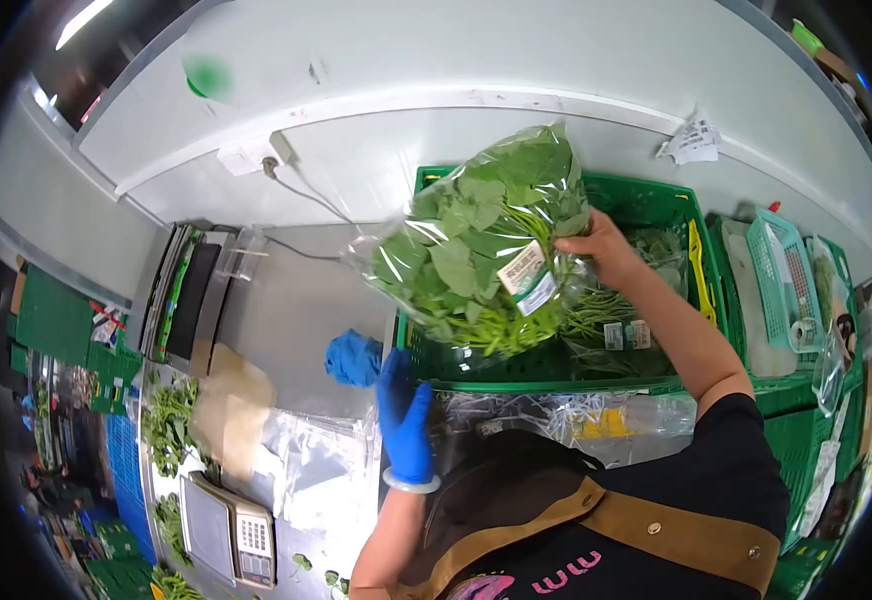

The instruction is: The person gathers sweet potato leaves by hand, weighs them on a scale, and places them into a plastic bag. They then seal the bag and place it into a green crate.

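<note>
My bare right hand grips a clear plastic bag of leafy greens by its right side. The bag has a printed label and hangs tilted over a green crate. Inside the crate, to the right, lies another labelled bag of greens. My left hand, in a blue glove, is held up by the crate's front left corner. Its thumb and fingers are apart, with nothing in them. A crumpled blue glove rests on the metal table just beyond it.
At lower left stands a weighing scale, with loose leafy stems behind it. A black machine sits at back left. Clear plastic bags lie before the crate. To the right is a turquoise basket.
</note>
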Available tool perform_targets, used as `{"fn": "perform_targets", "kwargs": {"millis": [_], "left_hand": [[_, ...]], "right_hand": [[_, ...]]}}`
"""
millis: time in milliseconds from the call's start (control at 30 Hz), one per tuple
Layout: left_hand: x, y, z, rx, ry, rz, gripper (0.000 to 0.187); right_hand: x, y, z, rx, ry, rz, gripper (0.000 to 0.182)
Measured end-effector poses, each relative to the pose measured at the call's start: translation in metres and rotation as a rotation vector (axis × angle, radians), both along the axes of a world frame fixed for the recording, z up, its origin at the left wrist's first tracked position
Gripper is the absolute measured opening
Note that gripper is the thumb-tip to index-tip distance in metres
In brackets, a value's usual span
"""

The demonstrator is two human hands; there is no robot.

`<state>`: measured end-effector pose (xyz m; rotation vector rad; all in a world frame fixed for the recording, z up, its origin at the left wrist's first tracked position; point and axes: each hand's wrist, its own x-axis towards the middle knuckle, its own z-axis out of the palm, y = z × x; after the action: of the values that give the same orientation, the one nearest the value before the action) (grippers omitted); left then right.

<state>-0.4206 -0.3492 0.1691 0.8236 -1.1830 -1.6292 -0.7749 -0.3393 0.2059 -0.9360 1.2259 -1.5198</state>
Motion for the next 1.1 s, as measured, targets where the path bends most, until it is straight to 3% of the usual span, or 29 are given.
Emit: {"fn": "perform_targets", "kwargs": {"millis": [100,167,233,300,333,367,400,467,500,567,667,767,867,900,1000,1100], "left_hand": [[0.032,0.005,-0.001,0.194,0.052,0.173,0.045],[0.048,0.015,-0.003,0.26,-0.063,0.213,0.035],[0.076,0.026,-0.031,0.269,-0.181,0.243,0.033],[0.096,0.043,-0.053,0.4,-0.098,0.246,0.03],[0.108,0.053,-0.072,0.402,-0.047,0.236,0.028],[0.122,0.064,-0.086,0.387,-0.165,0.237,0.025],[0.136,0.077,-0.096,0.32,-0.203,0.258,0.027],[0.159,0.107,-0.106,0.418,-0.182,0.338,0.027],[0.173,0.123,-0.115,0.479,-0.158,0.375,0.027],[0.201,0.159,-0.132,0.564,-0.111,0.529,0.028],[0.251,0.211,-0.151,0.68,0.031,0.751,0.029],[0.3,0.271,-0.153,0.714,0.07,0.95,0.031],[0.359,0.329,-0.163,0.71,0.007,1.198,0.031],[0.38,0.346,-0.159,0.703,0.006,1.278,0.031],[0.457,0.401,-0.165,0.642,-0.089,1.523,0.029],[0.539,0.439,-0.185,0.614,-0.053,1.737,0.028]], "right_hand": [[-0.018,-0.012,0.017,0.081,0.219,0.149,0.053],[-0.03,-0.023,-0.002,0.26,0.337,0.313,0.055],[-0.03,-0.048,-0.04,0.409,0.41,0.515,0.057],[-0.01,-0.065,-0.091,0.52,0.541,0.721,0.066],[-0.003,-0.069,-0.124,0.328,0.691,0.69,0.07],[0.011,-0.075,-0.114,0.379,0.493,0.752,0.075],[0.013,-0.085,-0.109,0.441,0.474,0.78,0.077],[-0.008,-0.097,-0.105,0.233,1.077,0.627,0.08],[0.011,-0.097,-0.062,0.097,1.383,0.612,0.074],[0.03,-0.102,-0.028,-0.172,1.623,0.3,0.059],[0.148,-0.106,0.023,-0.152,1.101,0.351,0.041],[0.288,-0.072,0.025,-0.315,1.028,0.653,0.024],[0.424,-0.034,-0.022,-0.395,0.933,1.175,0.025],[0.466,-0.017,-0.043,-0.512,0.957,1.266,0.026],[0.598,0.041,-0.089,-0.395,0.693,1.539,0.023],[0.731,0.101,-0.125,-0.44,0.658,1.706,0.021]]}}
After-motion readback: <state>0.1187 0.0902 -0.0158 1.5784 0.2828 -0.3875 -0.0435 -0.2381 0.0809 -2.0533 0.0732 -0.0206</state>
